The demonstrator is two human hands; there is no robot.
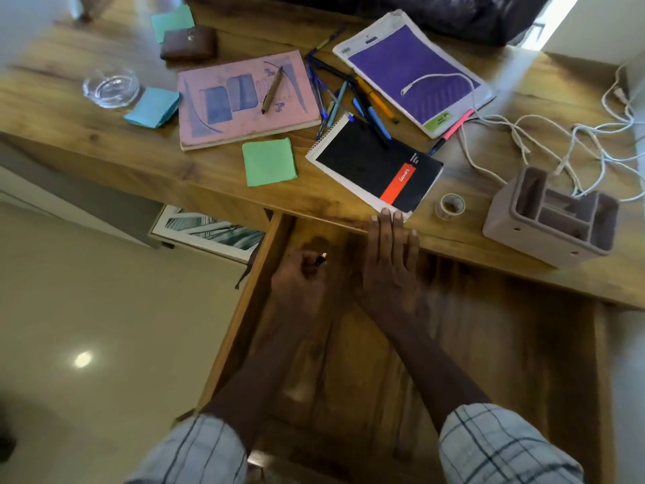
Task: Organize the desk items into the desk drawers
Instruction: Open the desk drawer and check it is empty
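While the left hand (300, 279) grips a pen (320, 260) inside the drawer (488, 344), right hand (391, 263) — flat — touches the notebook (373, 169).

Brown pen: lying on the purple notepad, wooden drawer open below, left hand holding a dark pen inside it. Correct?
No. The head view shows the brown pen lying on the pink notebook, not the purple notepad. The rest stands: the wooden drawer is open and the left hand holds a dark pen inside it.
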